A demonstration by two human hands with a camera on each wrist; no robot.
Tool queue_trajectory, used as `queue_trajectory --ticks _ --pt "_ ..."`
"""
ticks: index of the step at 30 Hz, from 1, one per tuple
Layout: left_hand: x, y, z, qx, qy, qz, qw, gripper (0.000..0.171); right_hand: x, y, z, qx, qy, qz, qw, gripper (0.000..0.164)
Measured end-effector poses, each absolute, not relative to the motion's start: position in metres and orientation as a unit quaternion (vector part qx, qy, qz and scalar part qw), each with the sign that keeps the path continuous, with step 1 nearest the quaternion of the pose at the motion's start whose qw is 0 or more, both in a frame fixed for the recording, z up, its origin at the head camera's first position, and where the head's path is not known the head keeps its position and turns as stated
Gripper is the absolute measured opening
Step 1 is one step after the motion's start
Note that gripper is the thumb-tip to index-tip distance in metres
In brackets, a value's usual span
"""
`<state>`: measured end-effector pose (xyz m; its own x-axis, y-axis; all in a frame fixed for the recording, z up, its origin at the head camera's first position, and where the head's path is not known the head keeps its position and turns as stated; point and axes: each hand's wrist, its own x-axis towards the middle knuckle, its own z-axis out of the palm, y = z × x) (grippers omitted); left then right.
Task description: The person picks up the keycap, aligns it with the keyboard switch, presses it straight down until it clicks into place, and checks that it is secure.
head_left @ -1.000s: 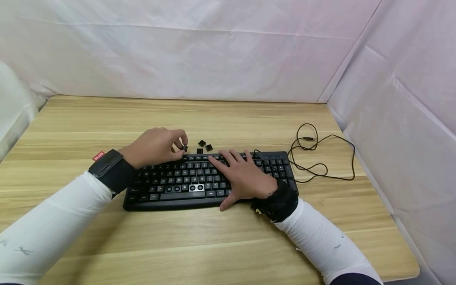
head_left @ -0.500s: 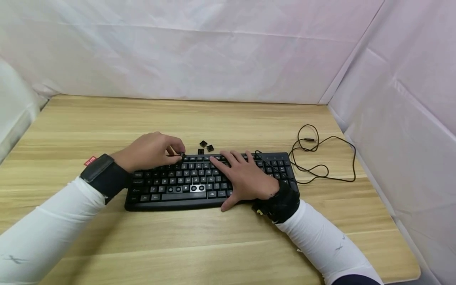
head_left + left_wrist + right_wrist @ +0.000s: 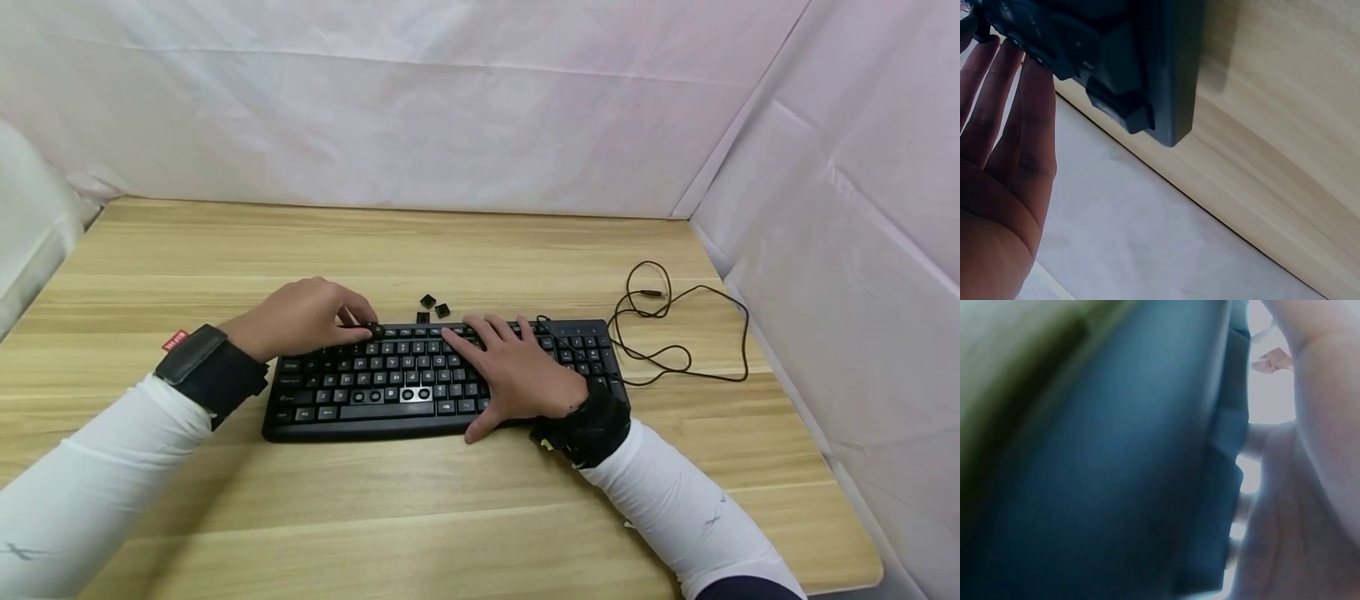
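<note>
A black keyboard (image 3: 390, 432) lies on the table, and a pale patch with two bare round key seats (image 3: 416, 395) shows in its lower rows. At its back left edge my left hand (image 3: 300, 317) pinches a small black keycap (image 3: 377, 331) between thumb and fingertips, over the top row. The left wrist view shows that keycap (image 3: 982, 31) partly, beside the thumb. My right hand (image 3: 517, 375) rests spread across the keyboard's right half, thumb at the front edge. In the right wrist view the keyboard side (image 3: 1116, 456) is close and blurred beside the palm.
Three loose keycaps (image 3: 428, 301) lie just behind the keyboard on the wooden table (image 3: 450, 517). A thin black cable (image 3: 705, 377) loops at the right and crosses the keyboard's right end. White cloth (image 3: 420, 125) hangs behind the table.
My left hand has moved left and slightly down with the keycap, from behind the keyboard's edge onto its top row. The right hand stays in place.
</note>
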<state>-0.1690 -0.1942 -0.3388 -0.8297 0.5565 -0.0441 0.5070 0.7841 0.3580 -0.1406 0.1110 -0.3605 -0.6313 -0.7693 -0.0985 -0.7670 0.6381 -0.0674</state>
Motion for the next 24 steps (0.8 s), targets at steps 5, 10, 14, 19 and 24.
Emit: queue_trajectory --ticks 5,10,14,19,24 --pt "-0.1678 -0.1949 -0.3399 0.293 0.937 0.175 0.073 0.015 -0.1409 0.1107 -0.3610 -0.424 0.904 -0.006 0.061 0.130" --pt "-0.1657 -0.1950 -0.3395 0.303 0.928 0.199 0.080 0.016 -0.1406 0.1108 -0.3602 -0.427 0.902 -0.008 0.060 0.130" --pt "-0.1655 -0.1980 -0.3407 0.319 0.922 0.206 0.081 0.017 -0.1403 0.1107 -0.3596 -0.430 0.901 -0.009 0.058 0.129" --pt "-0.1651 -0.2002 -0.3412 0.343 0.910 0.213 0.094 0.018 -0.1404 0.1099 -0.3582 -0.426 0.903 -0.001 0.054 0.130" --pt "-0.1631 -0.2005 -0.3415 0.347 0.911 0.203 0.097 0.020 -0.1406 0.1100 -0.3575 -0.425 0.904 0.002 0.058 0.130"
